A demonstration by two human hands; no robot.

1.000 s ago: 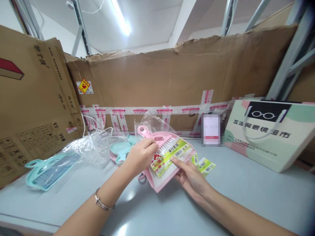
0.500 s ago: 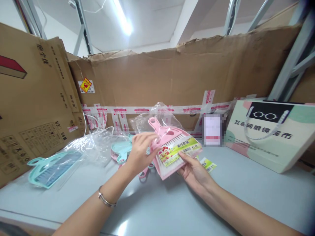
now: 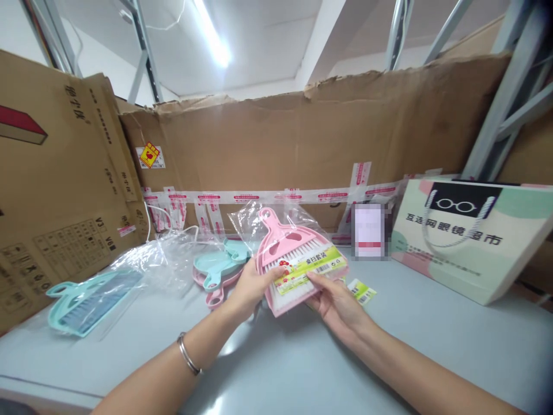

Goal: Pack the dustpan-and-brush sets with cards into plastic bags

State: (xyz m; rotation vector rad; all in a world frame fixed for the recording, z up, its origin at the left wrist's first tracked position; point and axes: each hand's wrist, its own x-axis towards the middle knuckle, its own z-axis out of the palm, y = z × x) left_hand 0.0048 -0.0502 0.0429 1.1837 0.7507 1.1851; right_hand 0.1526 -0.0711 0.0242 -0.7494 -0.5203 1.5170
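Note:
I hold a pink mini dustpan-and-brush set (image 3: 290, 246) upright above the grey table (image 3: 302, 357). A green and yellow paper label (image 3: 311, 268) lies across its white bristles. A clear plastic bag (image 3: 246, 222) hangs loosely around the set's upper part. My left hand (image 3: 251, 285) grips the set's lower left edge. My right hand (image 3: 337, 302) pinches the lower right edge and the label. Both hands are closed on the set.
A teal set in a clear bag (image 3: 88, 294) lies at the left. Teal and pink dustpans (image 3: 220, 266) and loose bags (image 3: 168, 256) lie behind my left hand. Loose labels (image 3: 362, 291) lie beside my right hand. A paper gift bag (image 3: 470, 242) leans at the right. Cardboard walls (image 3: 328, 144) enclose the table.
The pink set has turned from tilted to upright and come closer to the back wall. My left hand moved from its handle end down to its lower left edge.

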